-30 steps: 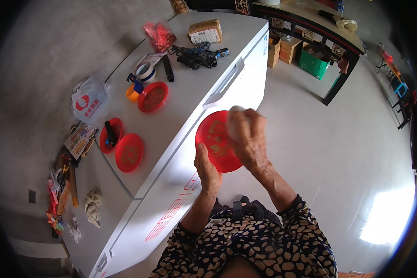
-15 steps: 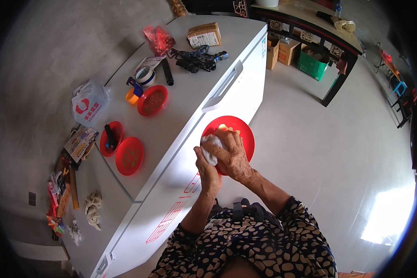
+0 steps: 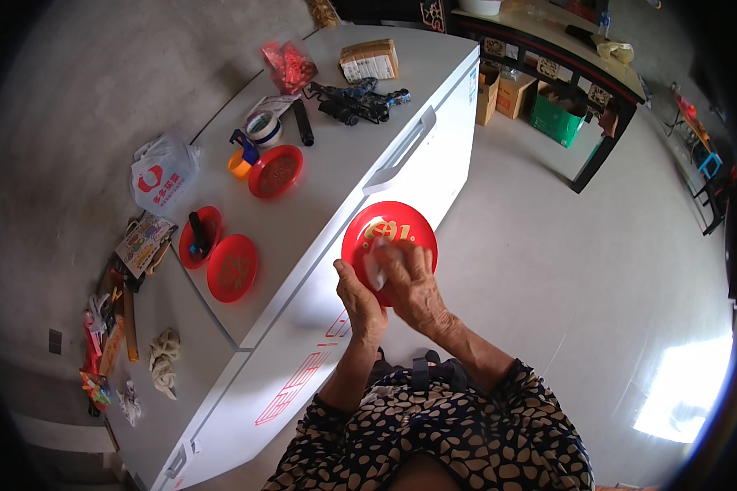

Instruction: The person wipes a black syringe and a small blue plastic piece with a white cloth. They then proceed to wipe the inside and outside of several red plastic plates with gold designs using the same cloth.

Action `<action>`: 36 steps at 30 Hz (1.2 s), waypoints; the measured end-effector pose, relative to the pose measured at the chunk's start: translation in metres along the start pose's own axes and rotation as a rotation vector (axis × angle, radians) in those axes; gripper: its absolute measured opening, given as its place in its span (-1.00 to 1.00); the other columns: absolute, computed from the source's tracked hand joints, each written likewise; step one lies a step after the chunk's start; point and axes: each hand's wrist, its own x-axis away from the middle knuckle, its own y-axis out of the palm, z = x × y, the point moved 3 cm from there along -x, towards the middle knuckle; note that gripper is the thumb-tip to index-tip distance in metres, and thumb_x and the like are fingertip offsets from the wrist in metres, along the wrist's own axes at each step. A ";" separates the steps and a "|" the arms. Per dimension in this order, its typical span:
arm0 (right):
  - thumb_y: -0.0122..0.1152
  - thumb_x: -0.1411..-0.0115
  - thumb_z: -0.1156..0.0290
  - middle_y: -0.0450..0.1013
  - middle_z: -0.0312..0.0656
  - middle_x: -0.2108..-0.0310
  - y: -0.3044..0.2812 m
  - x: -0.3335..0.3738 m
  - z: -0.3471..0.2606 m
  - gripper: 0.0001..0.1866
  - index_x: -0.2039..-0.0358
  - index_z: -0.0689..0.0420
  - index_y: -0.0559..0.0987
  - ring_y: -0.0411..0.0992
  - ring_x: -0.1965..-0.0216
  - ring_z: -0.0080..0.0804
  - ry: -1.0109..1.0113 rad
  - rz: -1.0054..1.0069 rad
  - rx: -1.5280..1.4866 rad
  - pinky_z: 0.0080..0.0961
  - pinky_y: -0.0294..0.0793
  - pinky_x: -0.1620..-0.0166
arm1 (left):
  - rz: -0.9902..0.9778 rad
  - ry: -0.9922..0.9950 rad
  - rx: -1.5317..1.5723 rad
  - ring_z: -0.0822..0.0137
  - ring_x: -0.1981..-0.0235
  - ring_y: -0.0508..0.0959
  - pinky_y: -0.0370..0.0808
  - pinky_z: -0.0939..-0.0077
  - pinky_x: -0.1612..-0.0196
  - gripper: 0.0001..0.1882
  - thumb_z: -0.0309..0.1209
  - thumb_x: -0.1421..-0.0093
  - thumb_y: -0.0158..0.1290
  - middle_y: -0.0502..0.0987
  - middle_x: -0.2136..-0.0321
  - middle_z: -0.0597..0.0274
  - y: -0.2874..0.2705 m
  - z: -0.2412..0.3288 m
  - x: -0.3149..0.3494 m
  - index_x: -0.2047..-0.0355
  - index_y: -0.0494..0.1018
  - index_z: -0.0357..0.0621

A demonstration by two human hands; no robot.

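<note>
A round red plate (image 3: pixel 422 231) with gold markings is in front of me, beside the white freezer's front. My left hand (image 3: pixel 363 309) grips its lower left rim, thumb along the edge and fingers hidden underneath. My right hand (image 3: pixel 418 293) presses a crumpled white cloth (image 3: pixel 376 266) against the plate's inner face; the fingers are slightly blurred. Part of the gold pattern shows above the right hand, while the hand and cloth cover the lower middle of the plate.
On the freezer lid (image 3: pixel 303 196) lie red dishes (image 3: pixel 232 268), a tape roll (image 3: pixel 263 128), black gear (image 3: pixel 356 102), a cardboard package (image 3: pixel 369 60) and a plastic bag (image 3: pixel 165 174). The freezer handle (image 3: pixel 401 151) juts out near the plate. A green box (image 3: pixel 557 119) stands under the far table.
The plate has shifted slightly left, uncovering more of its gold pattern. My right hand and the cloth have moved across the plate, and the hands are further apart.
</note>
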 end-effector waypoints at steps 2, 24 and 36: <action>0.19 0.08 0.58 0.24 0.02 -0.03 -0.004 -0.004 -0.011 -0.39 -0.08 0.15 0.37 0.26 0.11 0.00 -0.167 -0.018 -0.024 -0.16 0.43 0.12 | -0.022 -0.027 0.016 0.22 -0.10 0.34 0.35 0.34 -0.12 -0.23 0.26 -0.24 -0.36 0.34 -0.05 0.14 -0.002 0.001 0.001 -0.14 0.20 -0.16; 0.21 0.05 0.48 0.26 0.03 0.02 0.003 -0.024 -0.009 -0.48 -0.01 0.15 0.41 0.31 0.18 -0.06 -0.314 -0.016 0.060 -0.17 0.46 0.17 | -0.067 0.070 0.084 0.26 -0.05 0.37 0.37 0.39 -0.08 -0.36 0.11 -0.32 -0.32 0.34 -0.05 0.15 -0.006 0.004 -0.003 -0.14 0.18 -0.16; 0.15 -0.07 0.59 0.32 0.00 0.12 -0.001 -0.068 0.030 -0.68 0.11 0.23 0.46 0.39 0.15 -0.12 0.311 0.236 -0.124 -0.37 0.52 0.16 | 0.129 0.091 0.176 0.18 0.06 0.49 0.54 0.14 0.04 -0.55 -0.37 -0.22 0.05 0.41 0.03 0.08 -0.031 0.034 -0.034 -0.09 0.25 -0.21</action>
